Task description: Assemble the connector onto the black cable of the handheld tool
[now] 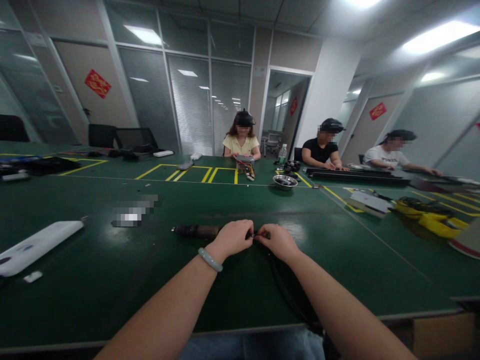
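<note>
My left hand (234,239), with a pale bangle (210,259) at its wrist, has its fingers closed in a pinch. Facing it, my right hand (278,241) pinches close by, and the fingertips of both almost meet around a small dark piece (254,235). From under my right hand a black cable (279,280) curves down to the table's near edge. A dark cylindrical tool (197,231) with a metal tip lies behind my left hand, its right end hidden. What my left fingers hold is too small to make out.
On the green table (150,290), a long white device (41,245) and a small white piece (33,276) lie left. A metal bowl (285,183) and a bottle (282,156) stand beyond my hands. Yellow-and-black gear (431,217) is at right. Several people sit opposite.
</note>
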`<state>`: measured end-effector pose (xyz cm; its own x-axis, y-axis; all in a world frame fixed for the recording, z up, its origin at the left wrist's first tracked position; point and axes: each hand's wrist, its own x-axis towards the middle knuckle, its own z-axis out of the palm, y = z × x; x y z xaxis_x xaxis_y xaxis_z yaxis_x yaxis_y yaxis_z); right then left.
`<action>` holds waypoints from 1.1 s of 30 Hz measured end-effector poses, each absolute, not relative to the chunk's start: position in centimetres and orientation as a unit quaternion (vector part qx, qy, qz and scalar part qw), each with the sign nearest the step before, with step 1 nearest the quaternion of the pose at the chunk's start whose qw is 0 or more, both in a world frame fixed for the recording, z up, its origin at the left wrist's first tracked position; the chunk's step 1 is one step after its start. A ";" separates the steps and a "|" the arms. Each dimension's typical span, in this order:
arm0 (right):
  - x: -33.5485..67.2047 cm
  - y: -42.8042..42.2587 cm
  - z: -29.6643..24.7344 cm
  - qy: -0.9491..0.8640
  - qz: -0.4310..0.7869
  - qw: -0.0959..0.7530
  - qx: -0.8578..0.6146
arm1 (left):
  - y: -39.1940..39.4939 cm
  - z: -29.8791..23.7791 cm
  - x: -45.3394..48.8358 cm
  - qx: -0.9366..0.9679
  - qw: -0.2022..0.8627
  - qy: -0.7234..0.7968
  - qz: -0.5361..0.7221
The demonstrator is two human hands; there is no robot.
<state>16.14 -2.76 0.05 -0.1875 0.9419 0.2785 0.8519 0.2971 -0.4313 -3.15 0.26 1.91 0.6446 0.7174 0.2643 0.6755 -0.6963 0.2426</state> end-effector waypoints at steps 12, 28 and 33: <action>16.4 -2.7 0.0 -0.769 0.080 0.268 -0.574 | 0.2 2.0 -3.1 0.904 0.064 0.387 0.170; 16.2 -2.8 0.2 -0.772 0.079 0.254 -0.578 | 0.4 1.7 -3.1 0.909 0.062 0.369 0.185; 16.2 -2.7 0.1 -0.771 0.079 0.258 -0.576 | 0.4 1.7 -3.0 0.909 0.054 0.365 0.193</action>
<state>16.24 -2.70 0.06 -0.2024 0.9300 0.3068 0.8480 0.3231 -0.4201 -3.03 0.38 1.66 0.6587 0.6851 0.3110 0.6435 -0.7272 0.2389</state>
